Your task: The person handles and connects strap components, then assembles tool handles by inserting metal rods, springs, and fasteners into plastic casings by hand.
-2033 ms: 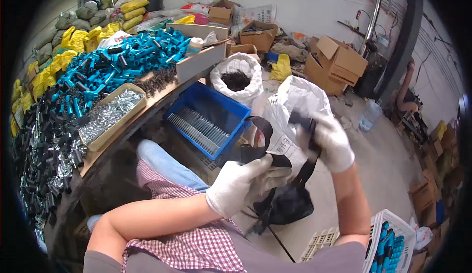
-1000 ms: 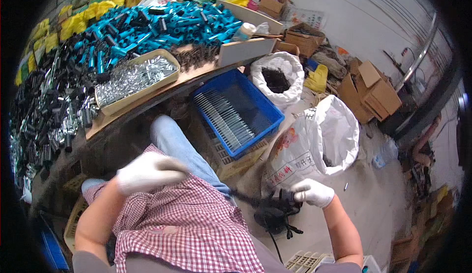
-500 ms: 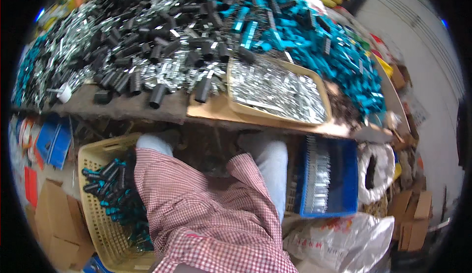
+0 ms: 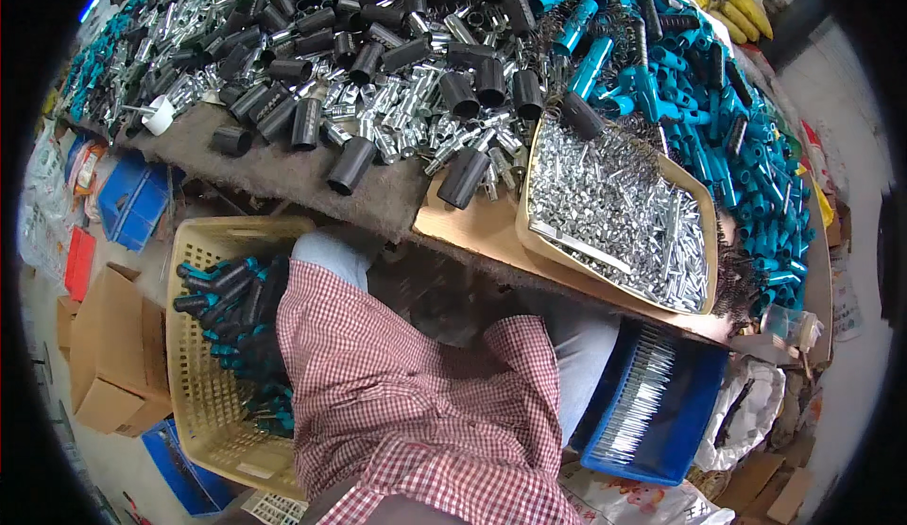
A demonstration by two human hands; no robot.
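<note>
Neither my left hand nor my right hand shows. Black plastic sleeves point(image 4: 351, 165) lie heaped with shiny metal fittings point(image 4: 402, 109) on the worktable point(image 4: 293, 177) in front of me. Teal plastic tube-like parts point(image 4: 590, 65) are piled on the right, with dark coil springs point(image 4: 553, 29) among them. A shallow cream tray point(image 4: 710, 232) near the table's front edge is filled with small silvery metal pieces point(image 4: 605, 194). By my left leg, a yellow plastic basket point(image 4: 203, 412) contains several black-and-teal assembled pieces point(image 4: 231, 289).
Beside my right leg, a blue bin point(image 4: 694, 412) contains a row of thin metal rods point(image 4: 638, 397). Cardboard boxes point(image 4: 118, 364) and a blue bin point(image 4: 135, 199) are at the left. A white sack point(image 4: 746, 412) stands at the right. A small white cup-like piece point(image 4: 159, 116) sits on the table.
My view has turned, so the table and bins appear tilted and shifted, mostly rightward. The blur has cleared. No hand shows in either frame, and nothing is visibly taken or put down.
</note>
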